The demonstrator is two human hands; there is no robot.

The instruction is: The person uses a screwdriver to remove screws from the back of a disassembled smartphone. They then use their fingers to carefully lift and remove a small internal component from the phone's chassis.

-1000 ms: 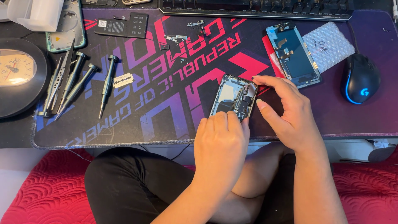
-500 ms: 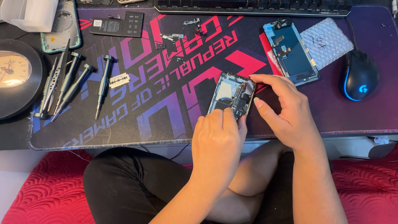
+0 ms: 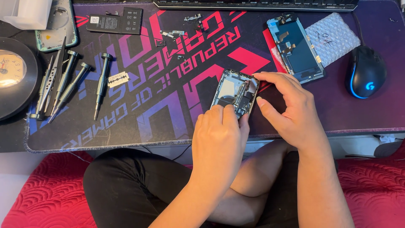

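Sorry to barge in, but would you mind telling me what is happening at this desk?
A person sits at a desk mat with an opened phone, its insides showing. The left hand steadies the phone's near end, while the right hand pinches at its top right corner. A detached screen lies beside a mouse. Screwdrivers, a razor blade, a battery and small loose parts are spread on the mat.

Right hand [image 3: 291, 109] fingers — now slightly higher along opened phone [image 3: 234, 93].

free: mat [image 3: 168, 109] left of phone [image 3: 234, 93] | blocked: screwdrivers [image 3: 67, 84] far left
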